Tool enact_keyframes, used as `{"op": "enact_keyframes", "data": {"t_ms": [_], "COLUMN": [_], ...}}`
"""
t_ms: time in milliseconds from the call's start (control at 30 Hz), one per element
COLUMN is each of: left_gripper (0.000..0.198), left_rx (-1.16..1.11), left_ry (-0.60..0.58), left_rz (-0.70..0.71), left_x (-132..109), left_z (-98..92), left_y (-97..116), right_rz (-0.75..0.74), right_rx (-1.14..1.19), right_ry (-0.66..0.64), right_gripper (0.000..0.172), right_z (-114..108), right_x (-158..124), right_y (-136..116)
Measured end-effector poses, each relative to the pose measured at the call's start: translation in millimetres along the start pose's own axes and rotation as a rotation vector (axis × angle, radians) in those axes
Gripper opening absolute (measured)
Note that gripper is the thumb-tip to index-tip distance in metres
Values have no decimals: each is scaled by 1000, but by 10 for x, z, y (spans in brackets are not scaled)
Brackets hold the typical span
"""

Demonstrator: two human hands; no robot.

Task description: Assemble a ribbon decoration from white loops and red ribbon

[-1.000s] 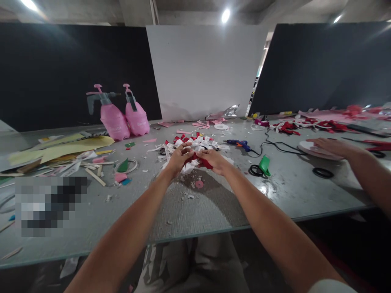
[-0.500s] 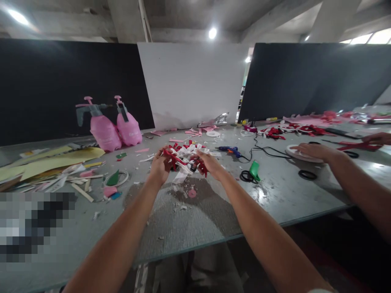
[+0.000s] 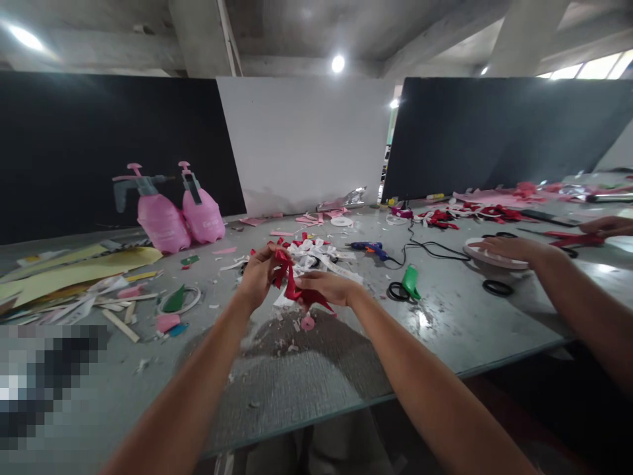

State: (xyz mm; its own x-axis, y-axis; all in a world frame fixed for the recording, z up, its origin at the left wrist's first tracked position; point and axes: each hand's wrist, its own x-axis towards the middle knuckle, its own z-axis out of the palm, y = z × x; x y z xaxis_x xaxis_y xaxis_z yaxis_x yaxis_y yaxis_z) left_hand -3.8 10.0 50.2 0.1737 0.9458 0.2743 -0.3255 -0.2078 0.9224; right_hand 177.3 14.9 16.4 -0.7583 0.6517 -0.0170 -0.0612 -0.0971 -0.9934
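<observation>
A red ribbon piece is held between my two hands, just in front of a pile of white and red ribbon bits. My left hand pinches its upper left part with closed fingers. My right hand has its fingers closed on the ribbon's lower right part, and a red tail sticks out below them. Beneath the hands a small pink disc lies on the grey table among white scraps.
Pink spray bottles, yellow sheets and strips lie left. Right of the pile are a blue glue gun with a black cable and a green tape piece. A co-worker's hands hold a white roll and red scissors far right.
Both hands have come nearer the table's front edge with the red ribbon, away from the pile. My right hand has shifted left, closer to my left. The view has tilted slightly.
</observation>
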Motion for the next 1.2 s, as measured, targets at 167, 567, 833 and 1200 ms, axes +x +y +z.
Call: {"op": "enact_keyframes", "data": {"t_ms": [167,567,833,1200], "left_gripper": [19,28,34,30], "left_rx": [58,701,732,405], "left_ry": [136,-177,-177,-155], "left_rz": [9,-154,36,-48], "left_x": [72,71,69,20], "left_z": [-72,-355,-318,-232], "left_y": [-8,191,254,137], "right_rz": [-80,-453,-160,-136], "right_rx": [74,295,-25,69], "right_ry": [6,593,428,201], "right_gripper": [30,25,43,30], "right_z": [1,-284,-270,-82], "right_x": [-2,-156,-231,-60], "right_y": [-41,-247,-215,-57]}}
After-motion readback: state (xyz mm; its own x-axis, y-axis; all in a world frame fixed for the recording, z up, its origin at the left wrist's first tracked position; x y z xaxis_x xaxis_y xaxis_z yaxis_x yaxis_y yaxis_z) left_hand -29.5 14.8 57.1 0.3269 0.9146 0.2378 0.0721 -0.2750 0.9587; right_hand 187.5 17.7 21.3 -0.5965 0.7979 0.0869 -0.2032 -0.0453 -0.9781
